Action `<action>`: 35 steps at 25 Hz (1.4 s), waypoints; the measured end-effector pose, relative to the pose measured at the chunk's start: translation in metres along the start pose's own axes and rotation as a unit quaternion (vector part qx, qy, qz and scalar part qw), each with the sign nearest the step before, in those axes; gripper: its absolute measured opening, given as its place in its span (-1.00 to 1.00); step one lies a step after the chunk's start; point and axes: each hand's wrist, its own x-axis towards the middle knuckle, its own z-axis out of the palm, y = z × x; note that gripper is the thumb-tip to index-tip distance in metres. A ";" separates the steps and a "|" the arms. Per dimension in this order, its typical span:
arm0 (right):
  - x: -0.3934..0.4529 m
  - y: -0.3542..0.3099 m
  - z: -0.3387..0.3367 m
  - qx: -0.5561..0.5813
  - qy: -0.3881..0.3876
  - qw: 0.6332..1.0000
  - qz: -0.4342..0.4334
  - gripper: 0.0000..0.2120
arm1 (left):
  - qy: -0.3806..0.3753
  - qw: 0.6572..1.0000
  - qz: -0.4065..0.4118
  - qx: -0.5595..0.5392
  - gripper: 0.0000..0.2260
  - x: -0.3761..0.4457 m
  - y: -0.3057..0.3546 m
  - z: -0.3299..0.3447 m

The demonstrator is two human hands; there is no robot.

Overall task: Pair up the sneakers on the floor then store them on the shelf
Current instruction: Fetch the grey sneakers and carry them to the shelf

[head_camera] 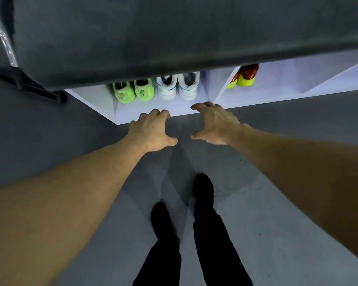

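Nearest the camera, 2 legs in black trousers point(213, 234) stand on the grey floor point(277, 213), the right foot a little ahead of the left. Both bare forearms reach forward from the lower corners. The left hand point(153, 131) hovers palm down with its fingers loosely curled and thumb spread, grasping nothing, its fingertips over the front edge of the shelf. The right hand point(214, 123) is likewise released, fingers bent and spread, thumb pointing inward, holding nothing, its fingertips just at the shelf's front lip. The 2 hands are near each other but apart.

Beyond them lies the white shelf point(145, 109), low on the floor and divided by an upright panel. In the left compartment 2 neon green sneakers point(133, 91) sit side by side, and just beside them, to the right, 2 white sneakers with blue trim point(178, 87). In the right compartment is a pair of red sneakers with yellow soles point(245, 76), partly hidden. A dark grey top surface point(174, 34) overhangs everything, covering the shoes' far ends
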 end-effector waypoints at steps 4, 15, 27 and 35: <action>-0.082 -0.032 -0.061 0.021 -0.014 1.000 0.014 -0.25 | -0.021 1.000 -0.003 -0.016 -0.33 -0.086 0.023 -0.069; -0.231 -0.094 -0.173 0.002 -0.040 0.999 -0.016 -0.23 | -0.016 0.997 -0.061 -0.042 -0.31 -0.268 0.050 -0.183; -0.203 -0.179 -0.216 -0.138 -0.102 0.959 -0.225 -0.33 | 0.083 0.918 -0.297 -0.248 -0.31 -0.353 0.008 -0.187; -0.189 -0.313 -0.183 -0.174 -0.163 0.919 -0.313 -0.28 | 0.099 0.821 -0.415 -0.379 -0.29 -0.422 -0.075 -0.154</action>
